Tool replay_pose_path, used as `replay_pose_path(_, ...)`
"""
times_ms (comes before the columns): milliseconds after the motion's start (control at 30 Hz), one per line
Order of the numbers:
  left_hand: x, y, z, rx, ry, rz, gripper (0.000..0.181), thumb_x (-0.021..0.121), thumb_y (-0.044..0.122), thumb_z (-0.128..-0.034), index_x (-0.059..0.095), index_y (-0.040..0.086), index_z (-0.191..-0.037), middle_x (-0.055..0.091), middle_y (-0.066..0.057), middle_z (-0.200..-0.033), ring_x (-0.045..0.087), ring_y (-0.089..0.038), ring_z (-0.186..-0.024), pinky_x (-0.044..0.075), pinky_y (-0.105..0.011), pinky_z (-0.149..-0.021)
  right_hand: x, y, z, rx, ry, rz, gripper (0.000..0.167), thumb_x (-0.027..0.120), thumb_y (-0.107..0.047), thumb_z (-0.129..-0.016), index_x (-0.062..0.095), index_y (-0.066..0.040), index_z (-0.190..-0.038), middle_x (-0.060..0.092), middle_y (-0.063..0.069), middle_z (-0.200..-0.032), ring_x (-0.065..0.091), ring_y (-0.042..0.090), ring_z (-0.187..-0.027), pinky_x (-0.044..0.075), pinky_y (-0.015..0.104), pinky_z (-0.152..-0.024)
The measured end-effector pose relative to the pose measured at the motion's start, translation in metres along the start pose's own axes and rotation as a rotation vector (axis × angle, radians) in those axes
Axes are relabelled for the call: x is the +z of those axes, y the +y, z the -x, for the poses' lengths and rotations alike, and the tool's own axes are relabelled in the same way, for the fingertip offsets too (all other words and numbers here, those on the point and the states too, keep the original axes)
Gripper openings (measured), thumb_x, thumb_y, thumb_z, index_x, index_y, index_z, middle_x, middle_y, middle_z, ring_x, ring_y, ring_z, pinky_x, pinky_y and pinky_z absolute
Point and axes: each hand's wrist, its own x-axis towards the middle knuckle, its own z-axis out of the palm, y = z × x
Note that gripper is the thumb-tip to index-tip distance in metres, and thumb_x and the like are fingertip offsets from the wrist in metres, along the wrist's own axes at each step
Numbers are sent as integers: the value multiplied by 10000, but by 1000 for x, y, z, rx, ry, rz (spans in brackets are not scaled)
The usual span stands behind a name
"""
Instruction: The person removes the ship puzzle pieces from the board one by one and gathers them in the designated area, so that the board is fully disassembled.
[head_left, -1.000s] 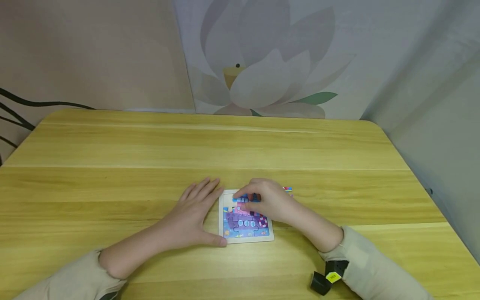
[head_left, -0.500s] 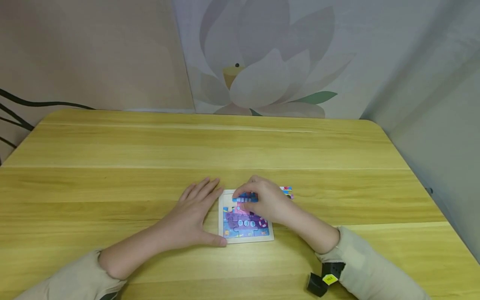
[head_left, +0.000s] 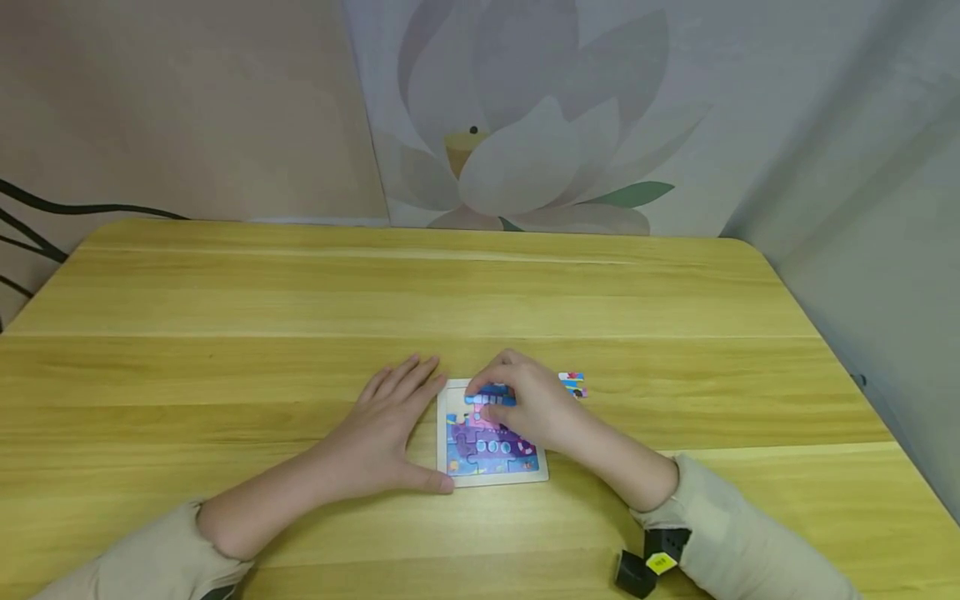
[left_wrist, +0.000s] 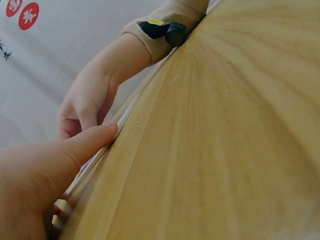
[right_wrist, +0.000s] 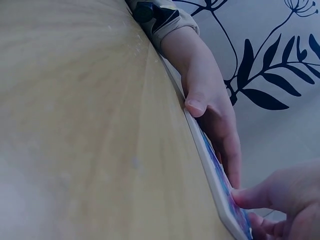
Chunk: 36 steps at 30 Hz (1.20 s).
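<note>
The blue jigsaw piece with pale window squares (head_left: pixel 491 400) is over the upper part of the white-rimmed square puzzle tray (head_left: pixel 498 481), and your right hand (head_left: pixel 542 404) appears to pinch it between thumb and forefinger. Whether it sits flush is hidden. I would align its edge with the pink piece (head_left: pixel 483 421) below, then press straight down rather than sideways, so the joined purple pieces (head_left: pixel 491 445) don't lift. Pale tray floor (head_left: pixel 457 400) shows at the upper left. Your left hand (head_left: pixel 386 429) has its fingers spread, gripping nothing, thumb and forefinger touching the tray's left corners; keep that brace light but steady. Beyond your right hand, loose multicoloured pieces (head_left: pixel 572 384) lie on the yellow wood-grain desk (head_left: pixel 300 292).
</note>
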Motion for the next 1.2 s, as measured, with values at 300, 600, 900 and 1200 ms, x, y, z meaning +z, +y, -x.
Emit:
replay_pose_path(300, 1, 0, -1, -18, -9, -3, 1206, 652, 777, -640, 255, 39, -1507, 98, -116, -1581, 16, -305, -1440, -9, -534, -1125, 3, 3, 0, 60, 44, -35, 337, 778, -73, -793, 695, -139, -1112, 623, -32, -1044, 528, 125, -844, 475, 301, -752)
replay_pose_path(600, 1, 0, -1, -23, -8, -5, 1207, 651, 783, -634, 260, 48, -1508, 101, -105, -1584, 19, -295, -1442, -5, -524, -1129, 3, 7, 2, 0, 74, -51, 292, 775, -73, -798, 694, -179, -1058, 599, -57, -964, 487, 138, -779, 464, 299, -672)
replay_pose_path(900, 2, 1, -2, -18, -7, 0, 1202, 649, 784, -635, 272, 44, -1504, 105, -110, -1582, 20, -294, -1441, -4, -522, -1129, 0, 16, 8, -66, 73, -73, 319, 721, -67, -851, 707, -164, -1154, 613, -61, -991, 505, 117, -763, 479, 269, -645)
replay_pose_path(1200, 1, 0, -2, -24, -9, 0, 1207, 650, 785, -632, 268, 43, -1505, 106, -109, -1582, 19, -289, -1442, -8, -515, -1130, -4, 24, 8, -111, 92, -208, 274, 653, -4, -888, 721, -115, -1129, 648, -42, -994, 523, 129, -736, 477, 264, -616)
